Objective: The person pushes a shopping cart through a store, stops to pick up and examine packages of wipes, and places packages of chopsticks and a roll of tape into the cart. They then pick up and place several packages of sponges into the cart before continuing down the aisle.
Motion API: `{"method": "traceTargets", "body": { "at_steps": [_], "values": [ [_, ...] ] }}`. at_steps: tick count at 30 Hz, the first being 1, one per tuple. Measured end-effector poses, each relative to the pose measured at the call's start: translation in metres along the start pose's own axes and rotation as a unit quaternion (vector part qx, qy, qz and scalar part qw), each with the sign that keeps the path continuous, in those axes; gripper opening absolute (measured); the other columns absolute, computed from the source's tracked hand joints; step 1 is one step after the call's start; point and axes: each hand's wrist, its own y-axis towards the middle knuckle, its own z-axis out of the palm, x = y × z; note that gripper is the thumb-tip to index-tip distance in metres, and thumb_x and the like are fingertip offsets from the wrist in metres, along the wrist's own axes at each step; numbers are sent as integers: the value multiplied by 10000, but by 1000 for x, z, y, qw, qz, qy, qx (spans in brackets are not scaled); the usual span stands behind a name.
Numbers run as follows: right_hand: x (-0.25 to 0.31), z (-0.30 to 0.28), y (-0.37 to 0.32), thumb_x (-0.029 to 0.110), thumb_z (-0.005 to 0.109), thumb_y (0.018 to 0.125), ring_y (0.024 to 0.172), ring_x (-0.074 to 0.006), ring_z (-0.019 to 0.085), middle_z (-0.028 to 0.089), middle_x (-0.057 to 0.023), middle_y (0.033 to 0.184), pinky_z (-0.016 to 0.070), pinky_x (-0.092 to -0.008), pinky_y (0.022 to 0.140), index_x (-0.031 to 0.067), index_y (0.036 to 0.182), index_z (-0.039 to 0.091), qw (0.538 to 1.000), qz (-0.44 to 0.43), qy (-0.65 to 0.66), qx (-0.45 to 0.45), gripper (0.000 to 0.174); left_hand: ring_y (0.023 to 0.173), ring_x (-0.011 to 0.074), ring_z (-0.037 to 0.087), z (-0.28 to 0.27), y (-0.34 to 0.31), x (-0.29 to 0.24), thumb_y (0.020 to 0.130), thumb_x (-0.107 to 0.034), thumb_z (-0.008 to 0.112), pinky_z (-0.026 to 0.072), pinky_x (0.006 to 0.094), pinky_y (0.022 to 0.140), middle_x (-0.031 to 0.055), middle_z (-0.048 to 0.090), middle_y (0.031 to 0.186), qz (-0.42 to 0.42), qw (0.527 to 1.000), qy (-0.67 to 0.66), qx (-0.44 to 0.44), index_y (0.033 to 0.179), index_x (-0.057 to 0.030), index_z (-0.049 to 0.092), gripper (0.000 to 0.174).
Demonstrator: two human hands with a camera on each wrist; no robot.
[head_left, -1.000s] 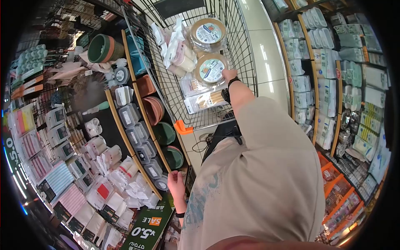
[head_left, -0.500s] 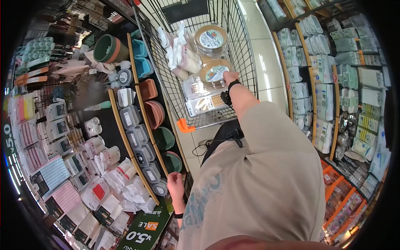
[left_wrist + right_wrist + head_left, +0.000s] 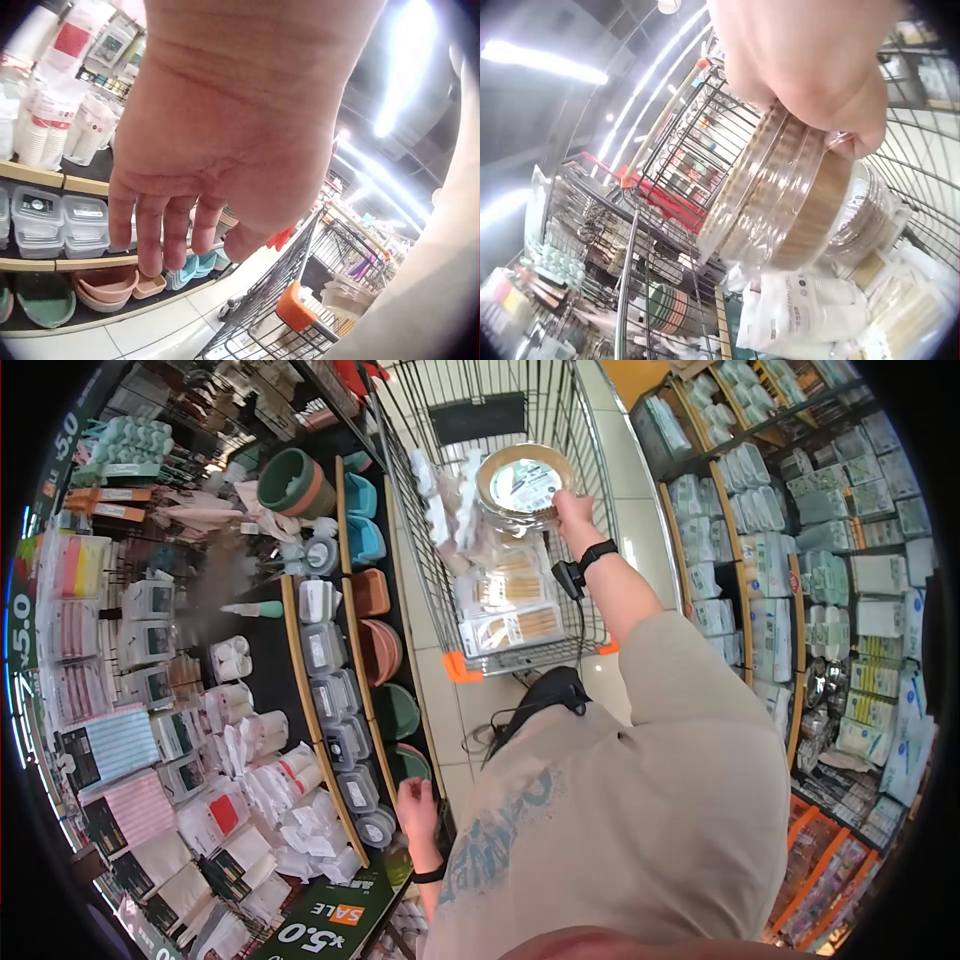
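Inside the wire shopping cart (image 3: 592,585), my right hand (image 3: 573,515) grips the edge of a wrapped stack of round brown plates or bowls (image 3: 524,478) with a printed label. In the right wrist view the right hand (image 3: 817,75) pinches the rim of this tilted stack (image 3: 780,195), and another wrapped round stack (image 3: 866,214) shows behind it. White wrapped packs (image 3: 455,510) lie to its left, and clear packs of wooden sticks (image 3: 512,628) lie nearer me. My left hand (image 3: 417,807) hangs loosely beside the shelf, holding nothing; its fingers hang relaxed in the left wrist view.
Left of the cart, shelves carry clear lidded boxes (image 3: 345,743), green tubs (image 3: 396,712), terracotta-coloured tubs (image 3: 379,650) and wrapped cups (image 3: 275,784). A green sale sign (image 3: 325,918) stands at the lower left. Right-hand shelves hold many wrapped packs (image 3: 770,595). Tiled floor (image 3: 632,525) runs beside the cart.
My right hand has raised the nearer round stack and moved it toward the cart's far end, over the other stack. The view has shifted, and my left hand still hangs at my side.
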Motion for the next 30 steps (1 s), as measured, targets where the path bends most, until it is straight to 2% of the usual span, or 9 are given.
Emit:
{"method": "traceTargets", "body": {
  "at_steps": [4,8,13,16,19,21,23,24,30],
  "values": [
    [-44,59,87,54,667,743,785,-267,614,591,-205,1051,465,-403,557,-61,1318,321,988,22,151,-10,681,802,211,654,0,-9,4,915,-175,674,513,336,748,125,681,873,-49,997,56,5,1018,14,622,221],
    [-36,71,69,132,727,757,1227,-387,545,520,-287,1330,435,-418,1018,-38,1373,338,984,81,143,-63,748,813,219,659,3,-17,8,916,-180,674,518,341,762,138,680,881,-60,996,70,5,1031,18,623,235],
    [-74,58,64,468,750,811,1321,-436,451,425,-325,1426,399,-473,1080,-37,1433,312,989,61,-101,-84,913,831,234,659,11,-24,-31,915,-155,672,519,341,772,140,677,899,-97,991,88,32,1024,18,620,211],
    [-105,50,49,485,622,897,1292,-438,487,476,-336,1388,390,-446,1080,-107,1442,296,994,-51,-84,-46,869,790,234,640,23,-23,-33,912,-148,676,508,349,737,140,662,871,-74,994,77,29,1001,26,606,207],
    [-136,22,33,505,608,892,1272,-455,499,493,-341,1367,399,-451,1070,-104,1431,323,970,20,-242,25,861,837,256,652,31,-19,-47,916,-154,669,512,352,776,158,675,930,-89,991,75,60,1052,14,607,224],
    [-180,4,47,545,668,833,1277,-423,510,492,-312,1387,414,-459,1068,-74,1429,356,866,1,-466,180,915,864,267,660,37,-16,-60,921,-166,665,516,359,795,166,677,954,-105,989,88,62,1064,13,610,236],
    [-198,-11,44,563,706,798,1282,-400,514,488,-286,1401,416,-465,1074,-32,1446,362,647,-30,-668,367,944,884,279,666,36,-21,-68,924,-177,662,519,368,808,173,678,973,-124,985,106,64,1075,14,613,248],
    [-186,-13,26,547,766,743,1344,-355,455,463,-182,1462,415,-480,1089,97,1451,410,623,-56,-697,352,911,891,284,668,37,-22,-71,925,-182,661,521,372,811,176,678,979,-132,983,113,64,1080,15,613,255],
    [-214,18,4,598,816,648,1404,-330,367,406,-82,1502,325,-599,1115,176,1502,345,572,-116,-716,383,1062,914,294,669,45,-38,-61,927,-187,654,520,383,811,176,681,981,-185,971,119,91,1111,26,616,284]
  ]
}}
